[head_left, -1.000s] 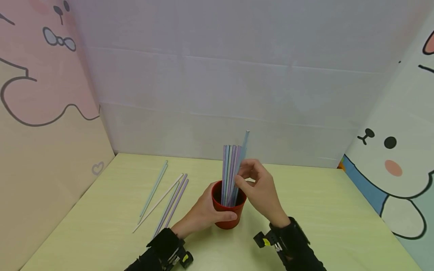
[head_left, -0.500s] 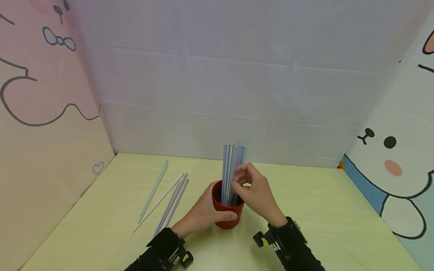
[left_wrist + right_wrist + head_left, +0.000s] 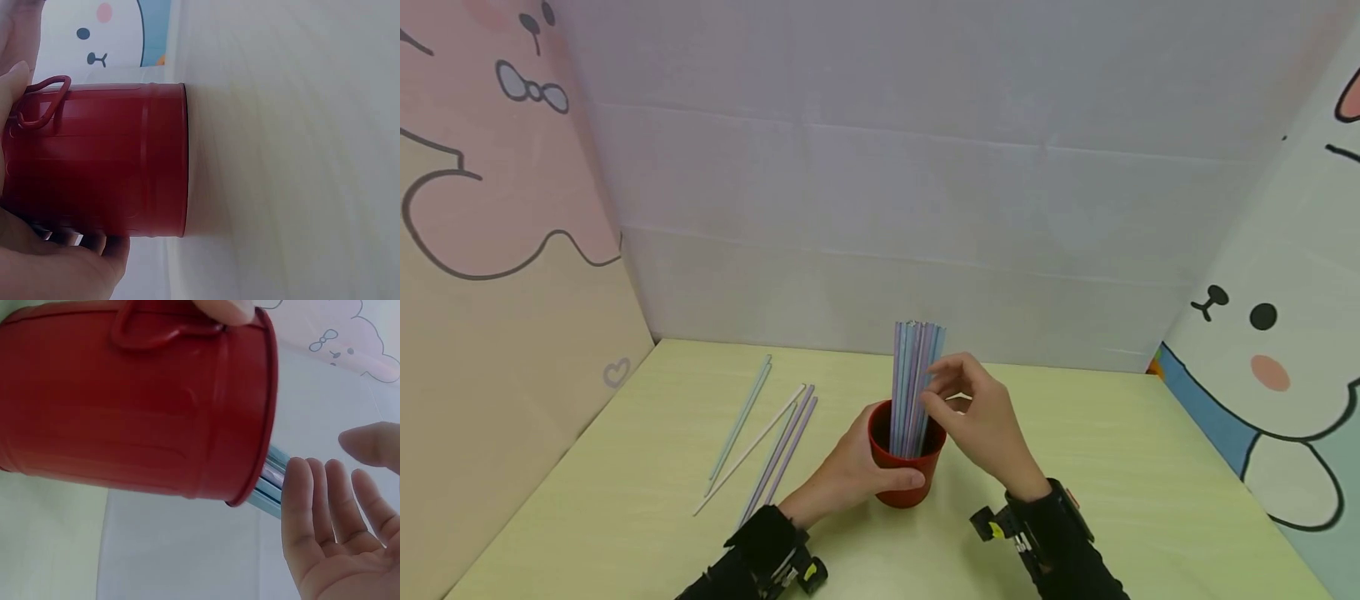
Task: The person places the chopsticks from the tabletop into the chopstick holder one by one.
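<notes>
A small red metal pail (image 3: 907,481) with side loop handles stands on the table, tilted across both wrist views. My left hand (image 3: 868,467) grips its side, thumb across the front, fingers wrapped behind; parts of that hand (image 3: 69,262) show in the left wrist view. A bundle of purple and blue straws (image 3: 912,375) stands upright in the pail, tops nearly level. My right hand (image 3: 977,417) is at the right side of the bundle. In the right wrist view, its fingers (image 3: 337,494) are extended, thumb apart, nothing between them. Whether the fingertips touch the straws cannot be told.
Left of the pail, loose straws lie on the pale yellow table (image 3: 1112,467): two light-blue straws (image 3: 741,417), a white straw (image 3: 752,446) and several purplish ones (image 3: 786,446). A pale back wall (image 3: 880,208) and cartoon-printed side walls surround the table.
One second ago my right hand pinched a blue straw sticking up above the bundle; it came down level with the others. The hand has let go and shifted slightly right. My left hand stays put.
</notes>
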`<state>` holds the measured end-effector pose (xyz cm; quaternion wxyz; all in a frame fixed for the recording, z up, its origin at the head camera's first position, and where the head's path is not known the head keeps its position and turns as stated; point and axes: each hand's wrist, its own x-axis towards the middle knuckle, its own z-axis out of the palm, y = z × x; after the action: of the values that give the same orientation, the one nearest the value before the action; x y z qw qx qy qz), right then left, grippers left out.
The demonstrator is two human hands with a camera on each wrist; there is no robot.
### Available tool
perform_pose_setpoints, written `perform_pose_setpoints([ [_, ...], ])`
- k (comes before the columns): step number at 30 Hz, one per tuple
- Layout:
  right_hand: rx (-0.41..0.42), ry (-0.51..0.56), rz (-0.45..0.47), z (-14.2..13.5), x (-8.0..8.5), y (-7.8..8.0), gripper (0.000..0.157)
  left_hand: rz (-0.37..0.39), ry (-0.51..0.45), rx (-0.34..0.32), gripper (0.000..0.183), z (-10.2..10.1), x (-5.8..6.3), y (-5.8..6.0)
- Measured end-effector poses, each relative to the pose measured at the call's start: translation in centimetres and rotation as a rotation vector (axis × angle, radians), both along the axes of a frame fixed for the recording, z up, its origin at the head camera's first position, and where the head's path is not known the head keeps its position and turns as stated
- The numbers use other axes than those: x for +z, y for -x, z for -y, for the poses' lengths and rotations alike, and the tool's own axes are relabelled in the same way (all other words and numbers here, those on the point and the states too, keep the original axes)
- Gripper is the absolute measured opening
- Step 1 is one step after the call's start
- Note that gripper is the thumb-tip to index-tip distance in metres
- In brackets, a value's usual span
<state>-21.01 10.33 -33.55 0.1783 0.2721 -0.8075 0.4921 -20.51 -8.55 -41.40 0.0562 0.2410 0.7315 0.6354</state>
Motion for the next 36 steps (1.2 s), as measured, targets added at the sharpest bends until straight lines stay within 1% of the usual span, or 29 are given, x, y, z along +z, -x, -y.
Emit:
perform_pose_setpoints([
  [3,0.014,-0.013,-0.021,-0.3,0.7,-0.3,0.031,-0.021,-0.011,-0.002,0.083,0.0,-0.2,0.1],
  [7,0.042,-0.007,-0.052,-0.8,0.9,-0.4,0.034,-0.038,-0.033,-0.025,0.083,0.0,-0.5,0.3],
  [9,0.05,-0.006,-0.063,-1.2,0.9,-0.4,0.036,-0.036,-0.044,-0.043,0.084,-0.1,-0.9,0.5],
  [11,0.061,-0.006,-0.074,-1.5,0.9,-0.4,0.039,-0.023,-0.019,-0.037,0.089,0.1,-1.5,0.9],
  [14,0.073,-0.014,-0.079,-2.0,0.7,-0.4,0.044,0.008,0.062,-0.01,0.101,0.7,-2.1,1.4],
  [16,0.078,-0.018,-0.07,-2.6,-0.3,0.3,0.048,0.019,0.131,0.019,0.105,1.5,-2.2,1.6],
  [18,0.082,-0.026,-0.049,-3.3,-1.2,0.9,0.052,0.005,0.184,0.036,0.104,2.6,-2.0,1.8],
  [21,0.083,-0.038,-0.017,-4.3,-2.8,1.7,0.058,-0.054,0.252,0.064,0.094,4.5,-1.4,1.9],
  [23,0.084,-0.042,-0.001,-4.8,-3.0,1.6,0.061,-0.093,0.307,0.099,0.087,5.7,-0.9,1.9],
  [25,0.079,-0.046,0.009,-5.2,-3.2,1.5,0.065,-0.131,0.372,0.154,0.081,6.7,-0.3,1.8],
  [28,0.075,-0.05,0.023,-5.5,-3.3,1.3,0.07,-0.179,0.481,0.255,0.074,8.1,0.4,1.6],
  [30,0.084,-0.049,0.036,-5.5,-3.3,0.9,0.074,-0.217,0.57,0.315,0.07,9.0,0.5,1.5],
  [32,0.099,-0.038,0.061,-5.4,-3.3,0.5,0.078,-0.256,0.651,0.353,0.066,9.7,0.5,1.5],
  [34,0.12,-0.031,0.088,-5.1,-3.4,0.2,0.082,-0.283,0.733,0.379,0.06,10.3,0.3,1.5],
  [36,0.139,-0.026,0.121,-4.8,-4.0,0.2,0.086,-0.291,0.789,0.386,0.053,10.8,0.0,1.4],
])
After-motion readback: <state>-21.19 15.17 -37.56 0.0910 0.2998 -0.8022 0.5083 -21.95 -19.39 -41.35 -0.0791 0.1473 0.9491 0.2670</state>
